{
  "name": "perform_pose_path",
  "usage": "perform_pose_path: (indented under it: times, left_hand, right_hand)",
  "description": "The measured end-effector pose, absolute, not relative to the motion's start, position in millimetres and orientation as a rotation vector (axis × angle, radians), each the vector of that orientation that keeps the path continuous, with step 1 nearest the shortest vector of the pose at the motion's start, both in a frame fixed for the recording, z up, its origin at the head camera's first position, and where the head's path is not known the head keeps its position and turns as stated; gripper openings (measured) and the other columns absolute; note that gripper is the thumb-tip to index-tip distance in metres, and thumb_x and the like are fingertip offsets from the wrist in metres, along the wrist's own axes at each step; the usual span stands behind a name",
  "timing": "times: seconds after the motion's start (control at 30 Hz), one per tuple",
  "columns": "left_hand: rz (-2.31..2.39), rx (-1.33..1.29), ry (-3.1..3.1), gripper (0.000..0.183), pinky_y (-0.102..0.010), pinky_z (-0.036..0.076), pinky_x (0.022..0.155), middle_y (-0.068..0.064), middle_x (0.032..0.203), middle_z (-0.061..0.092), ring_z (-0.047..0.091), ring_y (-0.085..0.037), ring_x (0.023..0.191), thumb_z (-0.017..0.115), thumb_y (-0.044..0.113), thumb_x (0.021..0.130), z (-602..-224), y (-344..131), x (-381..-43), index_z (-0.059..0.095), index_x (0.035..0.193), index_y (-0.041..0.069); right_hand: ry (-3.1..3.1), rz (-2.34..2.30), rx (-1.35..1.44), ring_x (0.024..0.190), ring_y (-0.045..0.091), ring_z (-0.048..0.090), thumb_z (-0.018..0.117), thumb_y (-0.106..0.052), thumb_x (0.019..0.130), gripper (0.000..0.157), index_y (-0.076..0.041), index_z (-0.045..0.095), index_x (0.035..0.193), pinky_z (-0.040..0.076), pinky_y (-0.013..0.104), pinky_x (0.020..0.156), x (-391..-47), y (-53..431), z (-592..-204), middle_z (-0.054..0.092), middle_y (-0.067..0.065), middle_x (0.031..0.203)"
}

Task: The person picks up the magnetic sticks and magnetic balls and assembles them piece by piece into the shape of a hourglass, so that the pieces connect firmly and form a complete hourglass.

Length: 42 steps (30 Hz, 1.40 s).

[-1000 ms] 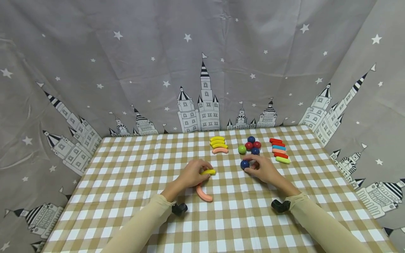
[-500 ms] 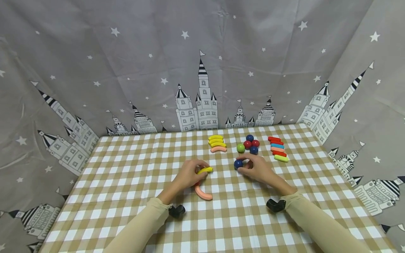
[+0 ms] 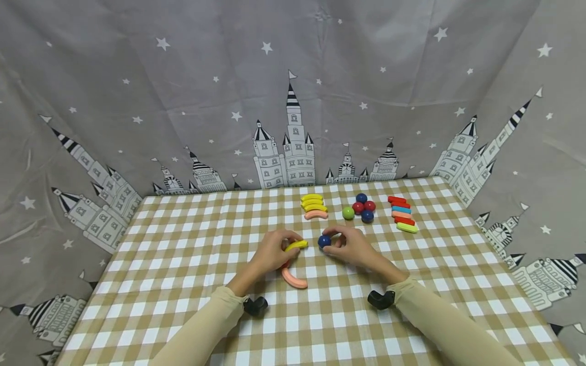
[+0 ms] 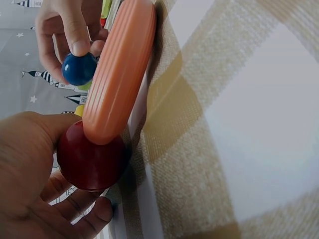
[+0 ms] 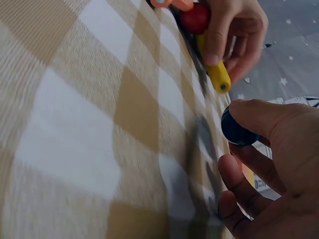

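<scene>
My left hand (image 3: 272, 250) pinches a yellow curved rod (image 3: 297, 244) between thumb and fingers, over the middle of the table. A red ball (image 4: 92, 158) sits at the rod's near end, close to the palm. From that ball a salmon curved rod (image 3: 293, 279) extends, its end touching the ball in the left wrist view. To the right, my right hand (image 3: 353, 246) holds a dark blue ball (image 3: 324, 241) between thumb and fingertips. A small gap separates this ball from the yellow rod's free end (image 5: 220, 82).
On the checked tablecloth (image 3: 183, 264) behind my hands lie yellow curved rods (image 3: 313, 202) with a salmon one (image 3: 316, 215). Right of them is a cluster of red and blue balls with a green ball (image 3: 348, 213). Several straight rods (image 3: 401, 209) form a row farther right.
My right hand has moved left with the blue ball, closing most of the distance to the yellow rod. The left hand stays nearly in place, still holding the rod.
</scene>
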<state>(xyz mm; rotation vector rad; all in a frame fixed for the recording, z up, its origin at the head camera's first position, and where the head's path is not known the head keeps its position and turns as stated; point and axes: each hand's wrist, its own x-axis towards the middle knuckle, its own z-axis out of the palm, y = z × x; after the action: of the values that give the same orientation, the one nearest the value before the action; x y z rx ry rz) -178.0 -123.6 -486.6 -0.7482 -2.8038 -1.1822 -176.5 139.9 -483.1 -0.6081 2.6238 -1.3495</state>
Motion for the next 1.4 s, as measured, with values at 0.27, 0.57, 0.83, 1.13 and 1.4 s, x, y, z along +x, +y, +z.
perform_pose_path:
  times: [0.27, 0.57, 0.83, 1.13, 1.4]
  left_hand:
    - [-1.181, -0.727, -2.819, 0.019, -0.024, 0.038, 0.054, 0.002, 0.084, 0.067, 0.049, -0.01, 0.058, 0.08, 0.007, 0.087, -486.4, -122.7, -178.6, 0.079, 0.105, 0.012]
    - [-1.189, -0.763, -2.793, 0.019, -0.024, 0.038, 0.054, 0.0, 0.085, 0.069, 0.047, -0.008, 0.057, 0.08, 0.006, 0.086, -485.2, -123.9, -177.8, 0.079, 0.104, 0.01]
    - [-1.159, -0.792, -2.794, 0.017, -0.024, 0.04, 0.056, -0.001, 0.088, 0.071, 0.048, -0.007, 0.059, 0.081, 0.006, 0.086, -484.9, -124.3, -178.9, 0.078, 0.102, 0.009]
    - [-1.102, -0.822, -2.831, 0.015, -0.027, 0.043, 0.062, -0.004, 0.091, 0.071, 0.055, -0.017, 0.067, 0.081, 0.009, 0.087, -483.0, -120.3, -183.8, 0.078, 0.102, 0.009]
    - [-1.098, -0.836, -2.861, 0.014, -0.027, 0.045, 0.065, -0.003, 0.091, 0.072, 0.056, -0.014, 0.07, 0.082, 0.01, 0.086, -482.1, -115.7, -187.3, 0.078, 0.1, 0.009]
  right_hand:
    - [2.65, -1.353, -0.659, 0.073, 0.011, 0.06, 0.084, -0.017, 0.086, 0.035, -0.01, 0.072, 0.118, 0.049, 0.026, 0.067, -176.8, 124.2, -489.5, 0.074, 0.003, 0.108]
    - [2.687, -1.281, -0.642, 0.07, 0.01, 0.055, 0.086, -0.019, 0.085, 0.035, -0.013, 0.073, 0.117, 0.046, 0.026, 0.065, -178.8, 112.7, -491.1, 0.074, -0.001, 0.104]
    - [2.69, -1.265, -0.659, 0.069, 0.011, 0.054, 0.085, -0.019, 0.085, 0.034, -0.015, 0.073, 0.116, 0.044, 0.026, 0.063, -177.6, 110.3, -490.1, 0.073, -0.002, 0.104]
    - [2.689, -1.271, -0.674, 0.067, 0.01, 0.054, 0.085, -0.02, 0.085, 0.033, -0.015, 0.073, 0.115, 0.044, 0.026, 0.061, -177.8, 110.5, -490.2, 0.072, -0.003, 0.101]
    - [2.684, -1.271, -0.661, 0.069, 0.01, 0.054, 0.086, -0.022, 0.085, 0.033, -0.017, 0.073, 0.115, 0.044, 0.027, 0.062, -177.8, 111.7, -492.3, 0.07, -0.005, 0.099]
